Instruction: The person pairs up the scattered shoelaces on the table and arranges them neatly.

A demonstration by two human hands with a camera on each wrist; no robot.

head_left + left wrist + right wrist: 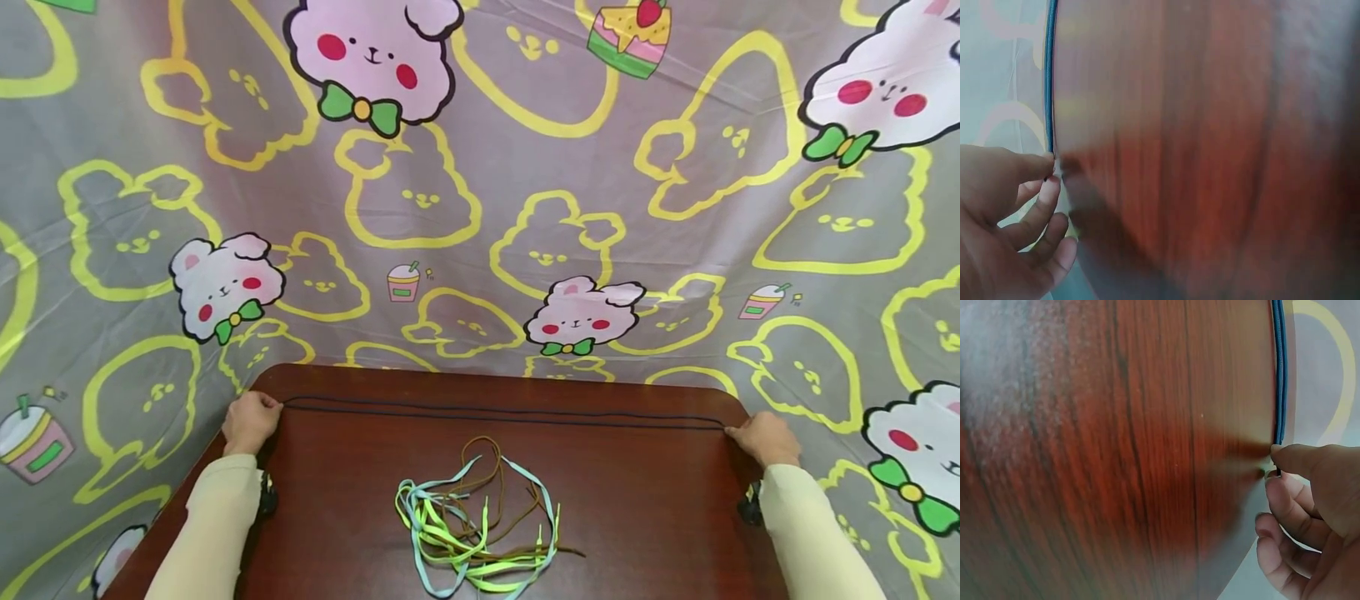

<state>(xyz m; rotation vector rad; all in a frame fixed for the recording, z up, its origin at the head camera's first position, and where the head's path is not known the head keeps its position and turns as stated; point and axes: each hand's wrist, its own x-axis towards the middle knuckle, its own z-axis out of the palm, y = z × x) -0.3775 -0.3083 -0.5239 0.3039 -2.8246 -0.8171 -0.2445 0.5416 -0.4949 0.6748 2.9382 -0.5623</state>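
A dark blue shoelace (495, 419) runs in two nearly parallel strands across the far part of the brown table. At its left end my left hand (251, 421) pinches it between thumb and index finger, near the table's left edge. My right hand (765, 437) pinches the opposite end by the right edge. In the left wrist view the blue lace (1049, 75) leads straight away from the fingertips. Two strands of the lace (1280, 375) lie side by side in the right wrist view, ending at the thumb and index finger.
Nearer to me, a loose tangle of laces lies mid-table: light blue (420, 550), yellow-green (450, 542) and brown (498, 475). The wooden table (330, 500) has rounded far corners. A grey cloth (465, 275) with bunny prints hangs behind it and at both sides.
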